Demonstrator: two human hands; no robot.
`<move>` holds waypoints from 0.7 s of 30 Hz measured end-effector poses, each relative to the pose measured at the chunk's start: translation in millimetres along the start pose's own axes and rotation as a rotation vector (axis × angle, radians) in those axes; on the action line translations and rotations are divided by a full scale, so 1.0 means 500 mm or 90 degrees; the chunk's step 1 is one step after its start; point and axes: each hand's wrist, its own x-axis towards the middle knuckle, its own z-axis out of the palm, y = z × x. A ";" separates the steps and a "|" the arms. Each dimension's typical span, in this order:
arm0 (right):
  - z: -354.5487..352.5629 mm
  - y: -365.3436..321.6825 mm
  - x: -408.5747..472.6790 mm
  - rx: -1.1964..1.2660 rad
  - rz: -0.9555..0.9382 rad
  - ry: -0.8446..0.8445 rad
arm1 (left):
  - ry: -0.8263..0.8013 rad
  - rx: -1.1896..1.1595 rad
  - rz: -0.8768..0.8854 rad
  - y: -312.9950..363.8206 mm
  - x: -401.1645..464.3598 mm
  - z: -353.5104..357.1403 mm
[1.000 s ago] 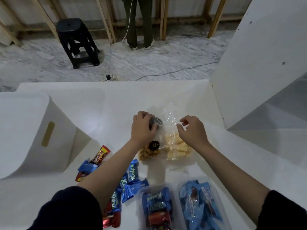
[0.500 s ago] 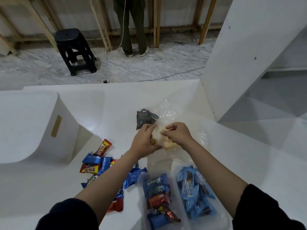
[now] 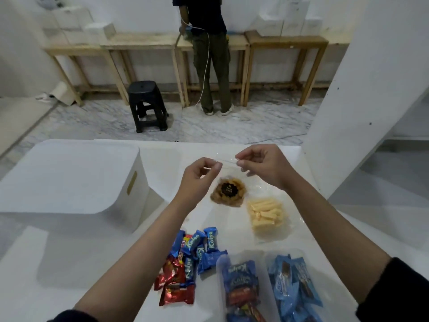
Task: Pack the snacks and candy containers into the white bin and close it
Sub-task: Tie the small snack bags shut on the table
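Observation:
My left hand (image 3: 199,176) and my right hand (image 3: 262,166) are raised above the table and together pinch the top edge of a clear plastic bag (image 3: 226,161). A brown snack with a dark round label (image 3: 228,192) hangs in that bag. A clear bag of pale yellow sticks (image 3: 265,214) lies on the table to its right. Loose blue and red candy wrappers (image 3: 188,263) lie near my left forearm. Two clear candy containers (image 3: 241,287) (image 3: 294,284) stand at the front. The white bin (image 3: 69,180) stands at the left, its lid on.
The white table (image 3: 92,263) ends just beyond my hands. A tall white panel (image 3: 362,112) rises at the right. On the floor beyond are a black stool (image 3: 147,105), wooden benches (image 3: 144,45) and a standing person (image 3: 212,54).
Both hands have lifted from the table and now hold the clear bag up by its top edge, with the brown snack hanging in it. The camera has tilted up.

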 end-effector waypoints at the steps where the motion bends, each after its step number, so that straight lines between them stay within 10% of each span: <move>1: 0.000 -0.015 0.002 -0.011 -0.019 0.000 | 0.003 -0.020 0.007 0.014 0.003 -0.008; 21: 0.025 -0.106 0.016 -0.128 -0.169 0.084 | 0.002 0.080 0.114 0.132 0.029 -0.041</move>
